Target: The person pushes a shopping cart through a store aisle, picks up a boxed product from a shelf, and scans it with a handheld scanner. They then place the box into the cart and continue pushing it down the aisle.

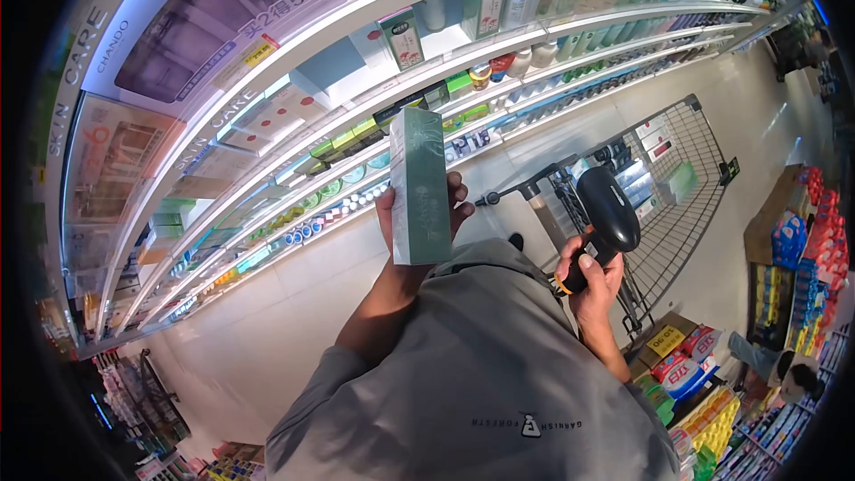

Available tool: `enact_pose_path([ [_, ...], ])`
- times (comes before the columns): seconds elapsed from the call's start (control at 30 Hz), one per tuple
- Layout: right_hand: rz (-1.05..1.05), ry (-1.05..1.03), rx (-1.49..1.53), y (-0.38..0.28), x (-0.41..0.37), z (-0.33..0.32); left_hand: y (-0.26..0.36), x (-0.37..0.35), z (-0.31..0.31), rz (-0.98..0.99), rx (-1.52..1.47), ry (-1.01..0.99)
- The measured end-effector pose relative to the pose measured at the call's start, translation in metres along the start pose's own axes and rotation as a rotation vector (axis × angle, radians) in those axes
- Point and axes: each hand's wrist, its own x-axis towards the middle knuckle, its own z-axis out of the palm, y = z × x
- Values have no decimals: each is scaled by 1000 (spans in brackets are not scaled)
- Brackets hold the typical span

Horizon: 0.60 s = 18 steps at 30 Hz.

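My left hand (460, 203) grips a tall green box (422, 187) from behind, thumb on one side and fingertips curled round the other. The box is upright in front of my chest, its narrow side silvery and shiny under the light. In my right hand (595, 283) is a black handheld barcode scanner (606, 214), its handle wrapped by my fingers and its rounded head raised. An orange ring shows near the handle's lower end. Box and scanner are apart. Beyond the scanner stands a wire shopping cart (695, 214) with several packages inside.
Lit shelves (294, 44) of skin-care boxes and bottles curve along the left and top. Stacked packs of goods (788, 240) line the right side. At the lower right, another person (788, 374) is near more shelves. Pale floor tiles (240, 347) show below the shelves.
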Motion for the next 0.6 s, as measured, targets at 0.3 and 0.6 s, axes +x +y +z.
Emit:
enact_pose_path([
  [0.3,31,-14,-31,3,-2,7,2,0,-8,-87,34,-25],
  [0.6,51,-2,-53,4,0,11,8,1,2,-215,-54,-100],
])
